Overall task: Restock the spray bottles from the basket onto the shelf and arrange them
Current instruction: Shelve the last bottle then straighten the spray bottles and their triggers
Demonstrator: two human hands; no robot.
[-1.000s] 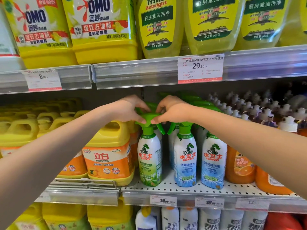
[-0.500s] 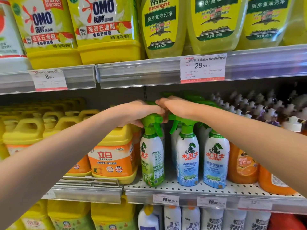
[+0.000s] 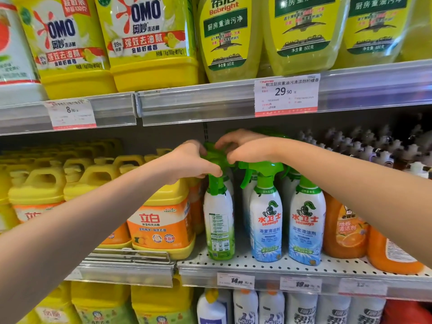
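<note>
Three white spray bottles with green trigger heads stand at the front of the middle shelf [image 3: 257,265]. The left one, a green-labelled spray bottle [image 3: 218,220], shows its back label. My left hand [image 3: 189,161] pinches its green trigger head from the left. My right hand [image 3: 245,148] reaches over the same head from the right, fingers curled on green trigger heads further back. Two blue-labelled spray bottles [image 3: 266,223] [image 3: 306,225] stand to its right, labels forward. More green heads sit behind them, partly hidden by my hands. The basket is not in view.
Yellow and orange detergent jugs [image 3: 161,220] crowd the shelf left of the sprays. Orange bottles [image 3: 346,230] stand to the right. The upper shelf edge [image 3: 210,106] with price tags hangs close above my hands. White bottles [image 3: 245,307] fill the lower shelf.
The green-labelled bottle has turned from its front label to its back label. Both hands stay on the trigger heads, the right one now reaching further back.
</note>
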